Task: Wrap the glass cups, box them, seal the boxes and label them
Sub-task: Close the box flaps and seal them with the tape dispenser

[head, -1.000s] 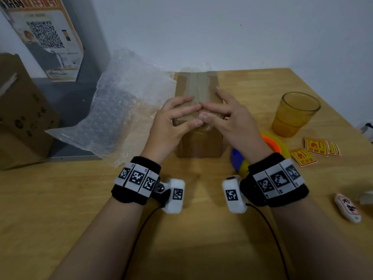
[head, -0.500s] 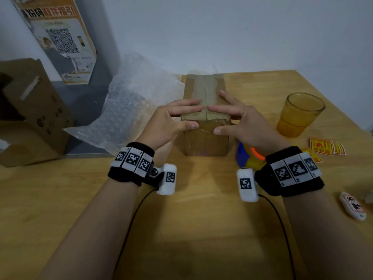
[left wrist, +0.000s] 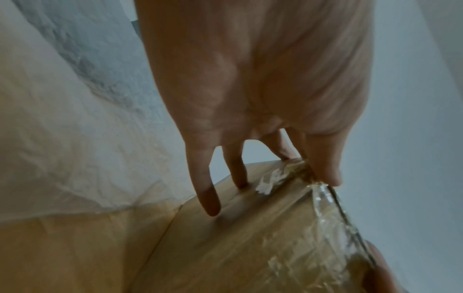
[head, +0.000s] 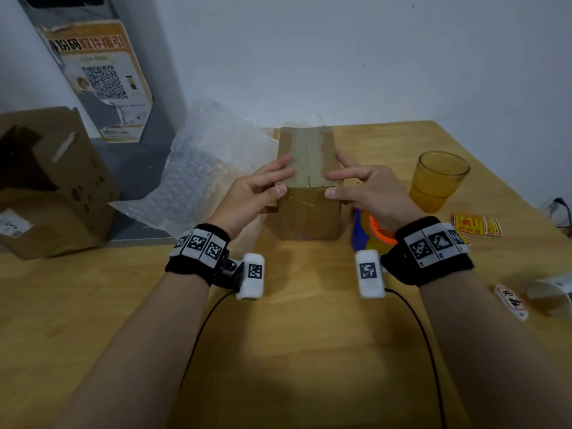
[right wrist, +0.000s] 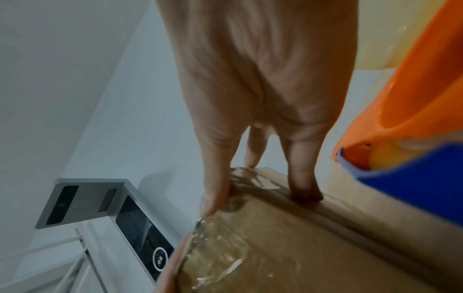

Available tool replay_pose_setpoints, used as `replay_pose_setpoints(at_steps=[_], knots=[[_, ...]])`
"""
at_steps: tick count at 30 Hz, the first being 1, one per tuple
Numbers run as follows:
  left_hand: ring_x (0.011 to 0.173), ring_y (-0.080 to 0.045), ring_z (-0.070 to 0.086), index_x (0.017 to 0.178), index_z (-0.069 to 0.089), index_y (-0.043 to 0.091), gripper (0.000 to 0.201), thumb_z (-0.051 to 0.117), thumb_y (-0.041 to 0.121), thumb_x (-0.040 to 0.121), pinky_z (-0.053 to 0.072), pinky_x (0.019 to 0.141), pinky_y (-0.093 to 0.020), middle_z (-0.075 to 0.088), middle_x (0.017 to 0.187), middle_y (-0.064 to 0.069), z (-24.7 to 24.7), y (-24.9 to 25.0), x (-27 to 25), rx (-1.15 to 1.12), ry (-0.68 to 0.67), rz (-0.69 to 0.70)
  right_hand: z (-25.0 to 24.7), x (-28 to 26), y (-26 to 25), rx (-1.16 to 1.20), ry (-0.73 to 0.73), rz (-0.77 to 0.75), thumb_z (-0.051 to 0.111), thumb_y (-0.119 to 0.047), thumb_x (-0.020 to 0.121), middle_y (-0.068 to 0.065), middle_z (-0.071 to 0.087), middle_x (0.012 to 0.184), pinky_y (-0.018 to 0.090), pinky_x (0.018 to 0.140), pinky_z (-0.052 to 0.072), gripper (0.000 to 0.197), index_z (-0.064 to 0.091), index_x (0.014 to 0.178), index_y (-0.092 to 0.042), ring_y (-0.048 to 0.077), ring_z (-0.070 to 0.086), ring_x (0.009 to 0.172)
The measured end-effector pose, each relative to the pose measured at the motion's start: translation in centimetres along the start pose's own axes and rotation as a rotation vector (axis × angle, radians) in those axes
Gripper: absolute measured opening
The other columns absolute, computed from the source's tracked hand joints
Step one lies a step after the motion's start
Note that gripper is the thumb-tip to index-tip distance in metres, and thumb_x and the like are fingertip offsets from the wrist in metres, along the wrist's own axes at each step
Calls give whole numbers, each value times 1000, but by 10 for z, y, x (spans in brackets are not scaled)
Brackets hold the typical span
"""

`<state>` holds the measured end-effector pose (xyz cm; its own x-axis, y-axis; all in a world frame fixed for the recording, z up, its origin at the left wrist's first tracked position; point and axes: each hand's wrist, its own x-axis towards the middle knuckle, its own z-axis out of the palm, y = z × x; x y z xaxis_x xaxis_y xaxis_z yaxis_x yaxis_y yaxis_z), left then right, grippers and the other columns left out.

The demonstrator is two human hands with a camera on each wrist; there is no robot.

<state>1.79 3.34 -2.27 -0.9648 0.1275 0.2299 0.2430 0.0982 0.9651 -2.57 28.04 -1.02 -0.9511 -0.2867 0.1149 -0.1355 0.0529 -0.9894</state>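
Note:
A small brown cardboard box [head: 309,215] stands in the middle of the wooden table, with clear tape [head: 308,150] along its top seam and down its front face. My left hand [head: 280,182] lies with straight fingers on the near left of the box top, thumb on the front face. My right hand [head: 332,184] mirrors it on the near right. In the left wrist view the fingers [left wrist: 208,198] press the box [left wrist: 250,247] beside the shiny tape. In the right wrist view the fingers [right wrist: 303,188] press the box [right wrist: 313,237]. An amber glass cup [head: 439,181] stands to the right.
Bubble wrap [head: 204,168] lies left of the box. An orange and blue tape dispenser [head: 368,230] sits close to the box's right side. Red and yellow stickers [head: 469,224] lie right of it. A large open carton [head: 52,181] stands off the table's left.
Both hands have slid apart along the box's near top edge, from touching at the middle seam out toward the corners. The box has stayed in place.

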Motion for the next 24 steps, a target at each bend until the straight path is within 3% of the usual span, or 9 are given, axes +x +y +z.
replay_pose_setpoints(at_steps=[5, 9, 12, 15, 18, 20, 22, 24], knots=[[135, -9, 53, 137, 65, 19, 33, 52, 19, 107, 60, 91, -39, 50, 148, 30, 5, 7, -7, -14, 30, -57, 9, -10, -9, 22, 93, 84, 87, -8, 80, -15, 67, 117, 15, 72, 58, 30, 80, 109, -9, -9, 70, 88], [125, -14, 60, 143, 59, 28, 38, 53, 22, 106, 59, 94, -47, 49, 152, 18, 14, 20, -1, 89, 194, -152, 7, -8, -19, 58, 207, 184, 81, -35, 89, -4, 74, 118, 38, 87, 63, 34, 74, 116, -16, 24, 76, 97], [123, -22, 58, 156, 39, 27, 55, 55, 37, 105, 57, 92, -46, 48, 151, 3, 24, 30, 7, 141, 249, -334, 13, -2, -32, -45, 156, 325, 72, -47, 94, -2, 58, 134, 51, 99, 56, 53, 60, 135, -17, 32, 62, 116], [109, -27, 64, 133, 60, 18, 33, 45, 34, 108, 56, 79, -39, 67, 124, -6, 35, 45, 8, 79, 196, -447, 21, 0, -41, -19, 78, 409, 66, -39, 99, 6, 60, 136, 55, 100, 54, 39, 60, 127, -13, 37, 63, 114], [103, -27, 66, 124, 64, 20, 25, 45, 18, 107, 57, 77, -38, 70, 115, -7, 33, 56, 4, 80, 175, -396, 22, -3, -48, 43, 86, 369, 65, -19, 99, 13, 63, 131, 59, 95, 57, 32, 57, 129, -14, 38, 67, 107], [102, -22, 67, 124, 61, 24, 33, 46, 3, 102, 59, 77, -37, 69, 121, -1, 27, 60, 2, 82, 159, -321, 21, -7, -51, 144, 119, 332, 68, -7, 94, 11, 61, 128, 59, 87, 60, 62, 42, 148, -21, 40, 68, 107], [101, -16, 67, 131, 54, 23, 50, 47, -10, 95, 57, 66, -29, 64, 134, 4, 21, 65, 1, 98, 200, -226, 22, -15, -59, 208, 134, 283, 73, -6, 90, 12, 58, 129, 54, 77, 63, 87, 25, 157, -36, 43, 68, 107], [116, -16, 62, 140, 48, 25, 59, 52, -9, 93, 58, 78, -28, 58, 138, 6, 17, 73, 3, 210, 249, -136, 27, -24, -67, 194, 87, 245, 75, -11, 90, 17, 60, 126, 52, 74, 63, 90, 21, 155, -44, 45, 72, 100]])
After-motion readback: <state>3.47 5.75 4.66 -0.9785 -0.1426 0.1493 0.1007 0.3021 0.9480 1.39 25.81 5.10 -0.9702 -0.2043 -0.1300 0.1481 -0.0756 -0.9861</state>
